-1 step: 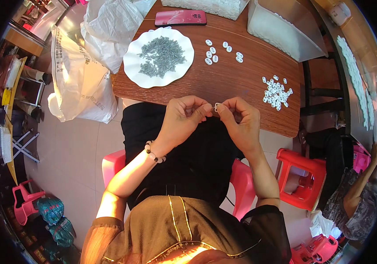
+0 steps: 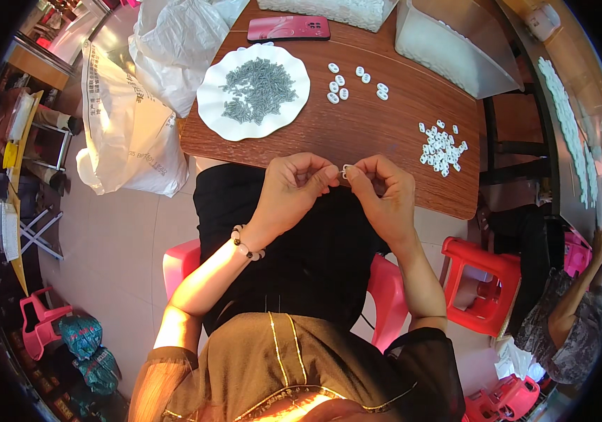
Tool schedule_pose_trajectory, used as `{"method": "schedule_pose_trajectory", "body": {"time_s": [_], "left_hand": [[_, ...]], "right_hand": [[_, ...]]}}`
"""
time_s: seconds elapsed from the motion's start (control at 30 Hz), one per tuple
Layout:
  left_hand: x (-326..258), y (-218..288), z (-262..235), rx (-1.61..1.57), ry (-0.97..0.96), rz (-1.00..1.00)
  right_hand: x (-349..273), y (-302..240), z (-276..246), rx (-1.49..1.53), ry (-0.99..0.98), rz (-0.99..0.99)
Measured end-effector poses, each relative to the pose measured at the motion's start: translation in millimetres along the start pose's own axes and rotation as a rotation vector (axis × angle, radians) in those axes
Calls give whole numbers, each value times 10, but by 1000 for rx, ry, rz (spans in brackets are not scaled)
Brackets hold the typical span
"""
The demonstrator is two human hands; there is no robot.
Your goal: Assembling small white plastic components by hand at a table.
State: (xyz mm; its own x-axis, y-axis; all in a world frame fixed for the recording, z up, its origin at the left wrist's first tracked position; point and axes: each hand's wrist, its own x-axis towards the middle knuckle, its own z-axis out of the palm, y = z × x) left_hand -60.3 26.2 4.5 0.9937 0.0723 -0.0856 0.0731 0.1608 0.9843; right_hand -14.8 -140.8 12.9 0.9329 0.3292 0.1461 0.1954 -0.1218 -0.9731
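Our right grip point(image 2: 389, 188) pinches a white piece point(image 2: 346, 171), left grip point(image 2: 291, 184) something slender; our scalloped white plate point(image 2: 211, 105) holds grey pins point(image 2: 262, 88).

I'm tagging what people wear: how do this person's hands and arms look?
The left hand and right hand are ungloved; a bracelet of round light and dark beads sits on the left only. Sheer, dark brownish sleeves end near the elbows.

Left grip point(image 2: 289, 188) and right grip point(image 2: 388, 191) pinch close together.
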Motion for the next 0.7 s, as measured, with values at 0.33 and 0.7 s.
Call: {"method": "schedule_pose_trajectory", "body": {"time_s": [0.33,0.7], "left_hand": [[-9,-4,14,44,32,35],[-8,22,19,68,1,48]], "right_hand": [[4,-40,19,-53,-11,5],[-15,25,-13,0,-87,49]]}}
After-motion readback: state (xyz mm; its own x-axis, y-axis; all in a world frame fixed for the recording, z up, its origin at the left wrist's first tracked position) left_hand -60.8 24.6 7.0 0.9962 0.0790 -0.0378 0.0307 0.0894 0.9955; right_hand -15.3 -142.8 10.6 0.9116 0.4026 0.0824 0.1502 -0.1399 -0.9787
